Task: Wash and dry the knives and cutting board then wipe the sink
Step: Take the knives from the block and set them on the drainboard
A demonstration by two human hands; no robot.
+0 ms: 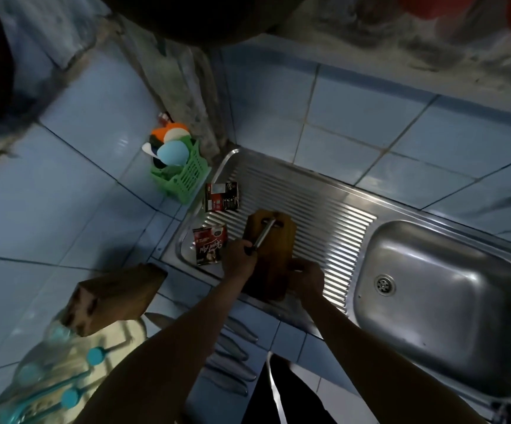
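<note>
A green plastic basket [183, 175] stands on the blue-tiled counter [64, 203] at the far left, against the wall corner, packed with round plastic items in orange, white and pale blue. Just right of it, two dark printed sachets lie on the ribbed metal: one sachet [222, 197] farther, a second sachet [210, 246] nearer. A wooden knife block [113, 298] lies tilted on the near left of the counter. Beside it, nearer still, sits a cream plastic rack [64, 371] with turquoise knobs, blurred. Blue wall tiles [370, 117] rise behind.
</note>
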